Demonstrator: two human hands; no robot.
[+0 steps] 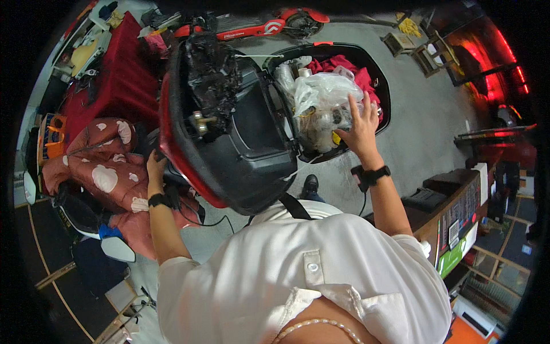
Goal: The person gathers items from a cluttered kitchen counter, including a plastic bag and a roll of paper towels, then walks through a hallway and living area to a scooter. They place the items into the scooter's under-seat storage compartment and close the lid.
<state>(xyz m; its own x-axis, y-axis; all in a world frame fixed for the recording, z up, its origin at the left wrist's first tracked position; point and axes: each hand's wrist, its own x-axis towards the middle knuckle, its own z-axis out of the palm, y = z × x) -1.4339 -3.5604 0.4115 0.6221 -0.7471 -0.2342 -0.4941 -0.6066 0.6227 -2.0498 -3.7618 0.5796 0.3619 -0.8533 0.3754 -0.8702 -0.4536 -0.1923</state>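
Observation:
A black motorcycle top box stands open before me. Its lid (pixel 262 124), with a red outer rim, leans left, and its base (pixel 384 86) lies to the right. Over the base my right hand (pixel 363 124) is spread, fingers apart, at the clear plastic bags (pixel 322 90). Contact with them is hard to judge. Dark red cloth (pixel 365 81) lies beneath and beside the bags. My left hand (pixel 155 172) is by the lid's outer red side, its fingertips partly hidden. Crumpled black plastic (pixel 212 77) and a brass fitting (pixel 201 122) show against the lid.
A brown padded scooter cover (pixel 92 172) and mirror (pixel 118 249) are at left, beside a red-draped table (pixel 116 86). A red kick scooter (pixel 253 31) is beyond the box. Wooden stools (pixel 399 44) stand far right; a counter (pixel 455 206) is near right.

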